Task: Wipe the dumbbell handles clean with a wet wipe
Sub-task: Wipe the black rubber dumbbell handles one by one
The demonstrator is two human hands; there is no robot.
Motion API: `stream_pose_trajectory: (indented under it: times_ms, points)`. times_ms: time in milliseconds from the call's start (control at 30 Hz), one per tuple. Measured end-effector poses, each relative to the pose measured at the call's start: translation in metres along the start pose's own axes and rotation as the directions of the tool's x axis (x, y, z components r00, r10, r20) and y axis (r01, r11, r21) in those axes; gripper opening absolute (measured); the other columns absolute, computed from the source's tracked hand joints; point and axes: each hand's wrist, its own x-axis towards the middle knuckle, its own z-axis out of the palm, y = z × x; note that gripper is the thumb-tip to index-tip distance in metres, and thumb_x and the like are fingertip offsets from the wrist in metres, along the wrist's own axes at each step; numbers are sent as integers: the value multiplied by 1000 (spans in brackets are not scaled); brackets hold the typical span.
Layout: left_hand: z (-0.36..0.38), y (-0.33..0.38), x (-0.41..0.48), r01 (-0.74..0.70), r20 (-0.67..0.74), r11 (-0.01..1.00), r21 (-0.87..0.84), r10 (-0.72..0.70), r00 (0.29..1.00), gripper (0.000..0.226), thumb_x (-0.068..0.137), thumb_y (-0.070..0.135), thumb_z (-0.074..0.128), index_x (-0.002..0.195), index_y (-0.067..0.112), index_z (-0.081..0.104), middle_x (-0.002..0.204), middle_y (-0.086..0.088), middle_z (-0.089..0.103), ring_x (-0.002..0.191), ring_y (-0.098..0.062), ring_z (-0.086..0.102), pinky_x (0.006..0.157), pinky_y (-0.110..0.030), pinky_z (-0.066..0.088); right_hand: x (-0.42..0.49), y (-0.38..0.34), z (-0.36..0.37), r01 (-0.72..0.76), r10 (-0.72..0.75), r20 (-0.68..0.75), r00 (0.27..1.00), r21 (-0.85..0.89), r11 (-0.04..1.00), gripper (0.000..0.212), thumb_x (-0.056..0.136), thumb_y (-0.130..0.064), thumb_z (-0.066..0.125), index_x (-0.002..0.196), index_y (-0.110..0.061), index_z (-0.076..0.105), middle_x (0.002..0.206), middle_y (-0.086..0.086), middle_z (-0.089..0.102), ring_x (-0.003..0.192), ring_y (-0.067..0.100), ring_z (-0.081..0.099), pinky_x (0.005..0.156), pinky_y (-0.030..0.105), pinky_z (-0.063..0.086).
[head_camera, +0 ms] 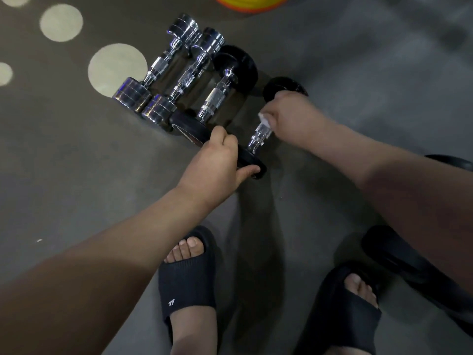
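Note:
A black-ended dumbbell lies on the floor, its chrome handle (259,138) showing between my hands. My left hand (217,162) grips its near black end plate (252,162). My right hand (289,111) is curled round the far part of the handle, holding a white wet wipe (265,120) against it. The far black end (281,85) sticks out beyond my right hand. To the left lie three more dumbbells side by side: two all-chrome ones (158,65) (188,78) and a black-plated one (217,98).
The floor is grey with pale round spots (115,67) at the left. A yellow and orange ring-shaped object (250,2) lies at the top edge. My feet in black slides (186,283) (343,311) stand below. A black object (399,260) lies beside my right foot.

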Motion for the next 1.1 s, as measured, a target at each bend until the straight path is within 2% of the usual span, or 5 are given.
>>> stream_pose_trajectory:
  times_ms: [233, 333, 533, 867, 1100]
  points:
    - [-3, -4, -1, 10, 5, 1000, -3, -10, 1000, 66, 83, 51, 76, 118, -2, 59, 117, -14, 50, 97, -34, 61, 87, -43, 53, -32, -21, 15, 157, -169, 47, 985, 184, 970, 20, 94, -20, 64, 107, -18, 78, 95, 9, 67, 95, 24, 63, 86, 32, 47]
    - [-4, -7, -2, 5, -5, 1000, -18, -5, 1000, 66, 84, 52, 74, 118, -2, 60, 116, -14, 50, 94, -32, 61, 86, -43, 54, -28, -4, 17, 45, -4, -143, 990, 282, 958, 20, 94, -28, 68, 111, -21, 78, 102, 4, 62, 93, 20, 63, 89, 27, 48]
    - [-4, -15, -2, 7, -16, 1000, -14, -7, 1000, 63, 85, 49, 73, 117, -4, 62, 112, -19, 52, 99, -40, 60, 92, -48, 52, -47, -18, 40, 127, -48, -209, 977, 385, 914, 20, 87, -4, 70, 106, -6, 77, 96, -3, 59, 85, -10, 47, 80, -3, 30]
    - [-7, -24, 0, 23, 8, 999, -25, -22, 1000, 70, 89, 53, 66, 131, -3, 58, 117, -16, 52, 110, -35, 57, 101, -43, 49, -29, -11, 47, -23, 196, -356, 914, 437, 899, 21, 94, -22, 69, 111, -11, 77, 100, 9, 63, 88, 14, 62, 81, 3, 36]
    - [-10, -24, 2, 45, 43, 999, -20, -44, 998, 67, 90, 52, 66, 130, -2, 58, 120, -16, 51, 113, -35, 58, 103, -40, 46, -50, -15, 69, 166, -2, -363, 932, 421, 892, 24, 93, -9, 69, 116, -10, 75, 98, 1, 59, 80, 5, 54, 79, 11, 43]
